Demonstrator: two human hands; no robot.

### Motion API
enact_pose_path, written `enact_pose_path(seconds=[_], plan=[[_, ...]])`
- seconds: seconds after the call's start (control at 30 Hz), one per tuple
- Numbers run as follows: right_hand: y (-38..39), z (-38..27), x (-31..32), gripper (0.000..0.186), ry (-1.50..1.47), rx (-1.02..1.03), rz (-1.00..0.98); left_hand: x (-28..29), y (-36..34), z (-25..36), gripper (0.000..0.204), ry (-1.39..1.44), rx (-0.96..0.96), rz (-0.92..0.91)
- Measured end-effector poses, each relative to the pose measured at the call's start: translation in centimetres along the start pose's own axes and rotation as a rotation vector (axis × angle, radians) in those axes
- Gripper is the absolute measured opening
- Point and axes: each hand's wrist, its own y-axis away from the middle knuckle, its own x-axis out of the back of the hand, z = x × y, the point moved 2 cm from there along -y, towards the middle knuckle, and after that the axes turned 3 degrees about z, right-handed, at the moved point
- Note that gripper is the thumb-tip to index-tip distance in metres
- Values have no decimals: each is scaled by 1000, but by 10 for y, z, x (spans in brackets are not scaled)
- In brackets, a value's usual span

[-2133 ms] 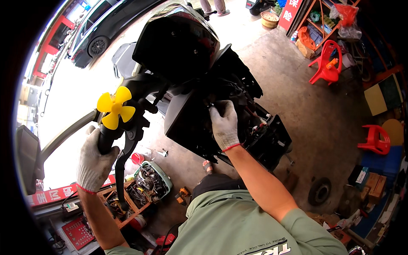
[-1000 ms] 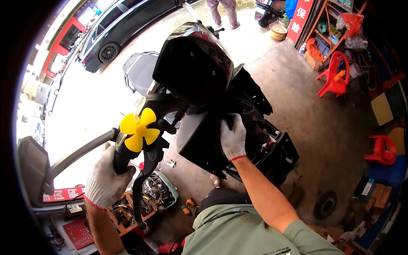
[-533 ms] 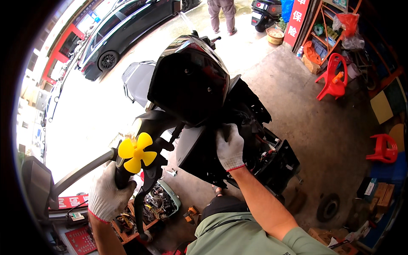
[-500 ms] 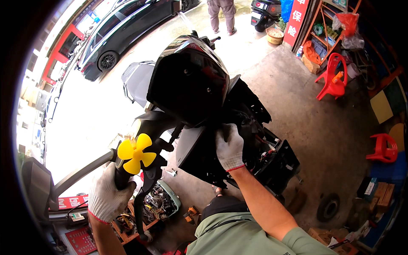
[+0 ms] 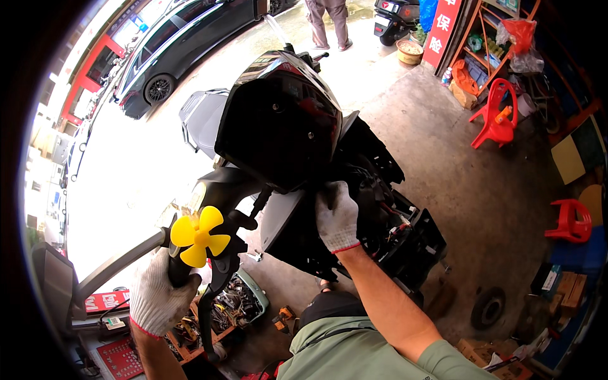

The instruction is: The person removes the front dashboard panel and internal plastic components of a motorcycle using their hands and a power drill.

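A partly stripped scooter stands before me, its glossy black front cowl [image 5: 278,136] in the middle of the view. My left hand [image 5: 155,292], in a white knitted glove, is wrapped around the black handlebar grip [image 5: 178,271]. A yellow four-bladed propeller [image 5: 201,238] sits on the bar just above that hand, and the brake lever [image 5: 206,316] hangs beside it. Below the cowl, my gloved right hand [image 5: 337,218] is curled against the dark bodywork; its fingertips are hidden, and so is anything in them. Exposed wiring [image 5: 398,229] shows in the open body to its right.
A bin of tools and parts [image 5: 256,292] stands low on the left, near a yellow-and-black power tool [image 5: 283,318]. The mirror [image 5: 54,278] juts out left. Red chairs [image 5: 497,117], a tire [image 5: 489,308] and cardboard boxes [image 5: 573,288] lie right. A person [image 5: 327,22] stands beyond.
The handlebar, with my left hand on it, and the cowl have shifted slightly left. My right hand has moved a little left and up, still curled below the cowl.
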Motion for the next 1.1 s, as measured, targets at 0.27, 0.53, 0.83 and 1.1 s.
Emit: enact_pose_path(seconds=[0.27, 0.53, 0.83, 1.1], plan=[[-3, 8, -5, 11, 75, 78, -4, 1, 0, 4, 33, -33, 14, -3], [-4, 4, -3, 15, 67, 94, -40, 1, 0, 4, 37, -27, -9, 1], [-4, 7, -5, 15, 104, 104, -16, -1, -3, 11, 32, -2, -1, 6], [-8, 9, -7, 15, 125, 176, -28, 0, -3, 10, 29, 17, -5, 4]])
